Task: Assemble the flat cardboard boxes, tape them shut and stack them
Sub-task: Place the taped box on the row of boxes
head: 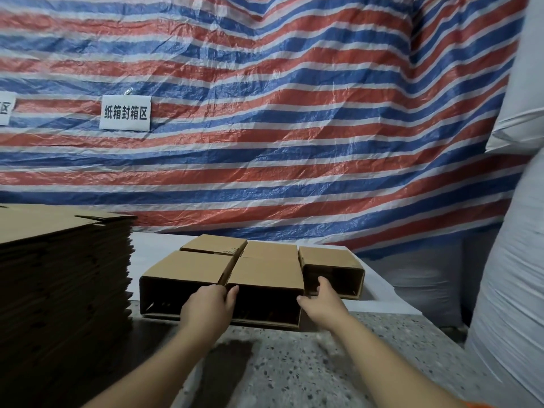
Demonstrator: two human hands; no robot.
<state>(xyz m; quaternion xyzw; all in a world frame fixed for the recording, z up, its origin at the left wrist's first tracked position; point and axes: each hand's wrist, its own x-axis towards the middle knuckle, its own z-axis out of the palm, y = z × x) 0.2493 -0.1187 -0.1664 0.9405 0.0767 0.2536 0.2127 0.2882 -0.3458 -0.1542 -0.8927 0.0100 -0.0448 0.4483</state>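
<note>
I am reaching both hands to the box (pixel 232 278) lying on its side on the floor (pixel 309 363), its open end facing me. It is sitting just right of the tall flats pile (pixel 61 269) and in front of the striped tarp (pixel 265 113). A smaller box (pixel 331 267) is lying just beside it on the right, also open toward me, and another box (pixel 213 243) is showing behind.

My left hand (pixel 207 307) is gripping the top edge at the middle, where two flaps seem to meet: the fingers are curling over the rim while the thumb is lying by it. My right hand (pixel 319 298) is going to the box's right corner, fingers curling into the gap by the smaller box, thumb pointing at the wall; whether it is truly pinching the cardboard I cannot tell.

I am judging this thing light and hollow, stiff along its creases but ready to skew or fold flat, since nothing is taped at this end. The loose flaps will bend if I am lifting by them alone, so I am favouring the corners and folded edges, one hand to each side. The surface is looking dry and matte, not slippery, though a hard squeeze would dent the walls.
</note>
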